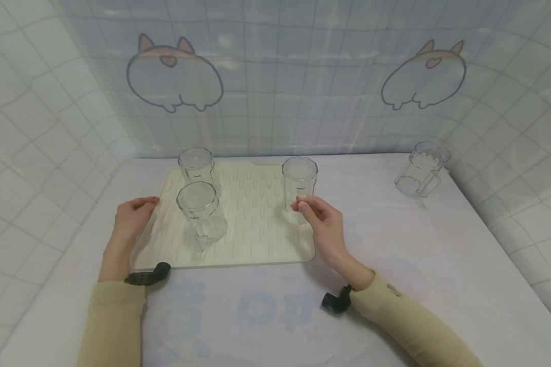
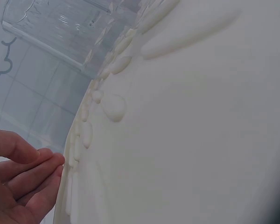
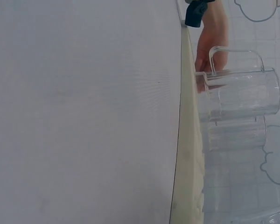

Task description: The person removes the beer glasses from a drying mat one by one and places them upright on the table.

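Note:
My right hand (image 1: 326, 227) pinches the handle side of a clear glass mug (image 1: 299, 176), which stands upright at the right of a cream ribbed drying mat (image 1: 257, 247). Along the mat's left edge, my left hand (image 1: 132, 216) touches the rim with its fingertips; the left wrist view shows those fingers (image 2: 35, 179) loosely bent against the edge. Two more glass mugs stand on the mat's left half, a front one (image 1: 202, 209) with its handle toward me and a back one (image 1: 196, 165). The right wrist view catches the front mug (image 3: 245, 95) sideways.
Another glass mug (image 1: 422, 171) stands off the mat, at the back right of the white tablecloth (image 1: 395, 244). A grid-patterned curtain (image 1: 298, 81) rises behind the table and along both sides. Black wrist devices (image 1: 149, 275) sit on both wrists.

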Tool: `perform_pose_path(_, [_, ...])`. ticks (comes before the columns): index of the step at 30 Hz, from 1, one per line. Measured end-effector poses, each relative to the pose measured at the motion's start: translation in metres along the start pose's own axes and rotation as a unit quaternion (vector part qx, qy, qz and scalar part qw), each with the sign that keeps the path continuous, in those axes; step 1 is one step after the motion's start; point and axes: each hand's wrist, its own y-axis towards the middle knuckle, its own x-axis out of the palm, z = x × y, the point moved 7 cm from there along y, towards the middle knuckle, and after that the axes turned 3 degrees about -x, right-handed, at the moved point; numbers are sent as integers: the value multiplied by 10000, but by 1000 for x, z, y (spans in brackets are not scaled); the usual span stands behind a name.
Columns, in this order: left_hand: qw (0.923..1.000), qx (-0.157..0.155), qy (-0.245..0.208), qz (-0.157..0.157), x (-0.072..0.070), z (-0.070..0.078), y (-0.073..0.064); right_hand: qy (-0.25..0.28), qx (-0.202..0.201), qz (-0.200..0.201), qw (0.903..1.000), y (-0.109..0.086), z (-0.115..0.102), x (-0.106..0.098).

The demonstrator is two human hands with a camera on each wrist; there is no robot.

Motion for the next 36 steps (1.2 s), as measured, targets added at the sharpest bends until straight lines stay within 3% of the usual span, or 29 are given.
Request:
perform_pose_path(14, [10000,-13,78,52,0,2,0,-144,-47,37,9999,-10,-11,-10])
perform_pose_path(33, [9999,87,131,26,-1,2,0,-476,-407,-37,9980,-16,-25,-16])
perform_pose_path(36, [9995,164,218,133,-2,4,0,-519,-417,-94,9977,-17,-27,-14])
